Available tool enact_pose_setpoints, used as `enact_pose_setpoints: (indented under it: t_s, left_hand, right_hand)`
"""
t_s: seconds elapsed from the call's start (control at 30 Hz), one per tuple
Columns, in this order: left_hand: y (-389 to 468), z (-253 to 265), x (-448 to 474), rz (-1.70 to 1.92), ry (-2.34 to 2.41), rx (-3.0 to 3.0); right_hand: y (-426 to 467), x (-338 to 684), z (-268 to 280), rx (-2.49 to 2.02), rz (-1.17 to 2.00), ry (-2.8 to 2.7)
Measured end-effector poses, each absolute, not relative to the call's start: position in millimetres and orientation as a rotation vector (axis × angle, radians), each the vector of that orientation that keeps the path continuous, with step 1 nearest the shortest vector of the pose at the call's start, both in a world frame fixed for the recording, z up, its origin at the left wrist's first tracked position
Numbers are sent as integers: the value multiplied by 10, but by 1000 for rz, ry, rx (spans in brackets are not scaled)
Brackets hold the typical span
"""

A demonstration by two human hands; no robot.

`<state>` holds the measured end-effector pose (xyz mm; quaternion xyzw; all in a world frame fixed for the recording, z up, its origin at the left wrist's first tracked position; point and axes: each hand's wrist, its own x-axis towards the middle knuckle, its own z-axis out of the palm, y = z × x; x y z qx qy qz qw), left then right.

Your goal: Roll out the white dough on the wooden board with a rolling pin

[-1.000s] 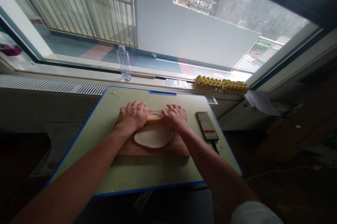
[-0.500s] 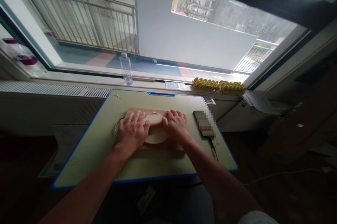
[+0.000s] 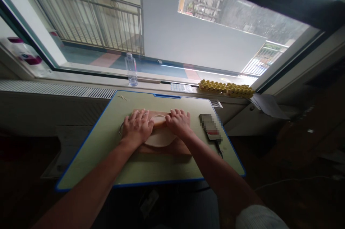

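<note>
On the wooden board [image 3: 183,148] lies a flat, pale round of dough [image 3: 161,140]. A short wooden rolling pin [image 3: 159,124] rests across it, its middle showing between my hands. My left hand [image 3: 138,125] is over the pin's left part, fingers bent forward over it. Over the right part is my right hand [image 3: 178,121], fingers curled and thumb pointing inward. Both hands hide the pin's ends. Dough shows beyond the pin and on its near side. Part of a metal handle or ring [image 3: 121,129] sticks out at the board's left edge.
The board lies on a small green table [image 3: 91,153] with a blue rim. To the right is a phone [image 3: 210,127] with a cable. Thin strips [image 3: 122,97] lie at the far left corner. A plastic bottle [image 3: 131,70] and yellow egg trays [image 3: 226,88] stand on the windowsill.
Both hands have moved a little forward, away from me, with the rolling pin over the dough. More of the dough's near part shows now. The view has shifted slightly.
</note>
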<state>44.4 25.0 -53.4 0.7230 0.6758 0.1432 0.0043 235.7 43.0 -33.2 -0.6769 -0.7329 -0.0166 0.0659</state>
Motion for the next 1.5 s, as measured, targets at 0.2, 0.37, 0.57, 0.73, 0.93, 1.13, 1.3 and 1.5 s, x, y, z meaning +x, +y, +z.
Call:
enact_pose_setpoints:
  t_s: [0.2, 0.37, 0.57, 0.73, 0.93, 1.13, 1.3, 1.5]
  left_hand:
    - [467, -452, 401, 359, 2095, 2198]
    - [572, -364, 375, 304, 2075, 2201]
    - [722, -352, 330, 272, 2073, 2252]
    - [887, -360, 285, 289, 2048, 2289]
    - [1098, -359, 257, 253, 2012, 2288]
    - [1125, -368, 262, 247, 2009, 2343]
    - [1019, -362, 261, 307, 1990, 2362]
    - [787, -454, 321, 418, 1998, 2367]
  right_hand:
    - [643, 2347, -306, -2032, 5, -2251]
    - [761, 2319, -240, -2071, 147, -2220]
    - [906, 2291, -192, -2094, 277, -2213]
    - [1083, 2275, -230, -2107, 313, -2201]
    - [1289, 2267, -287, -2082, 305, -2172]
    - [1324, 2271, -296, -2056, 308, -2164]
    - [1166, 2284, -285, -2047, 292, -2115]
    - [825, 2307, -311, -2063, 216, -2100]
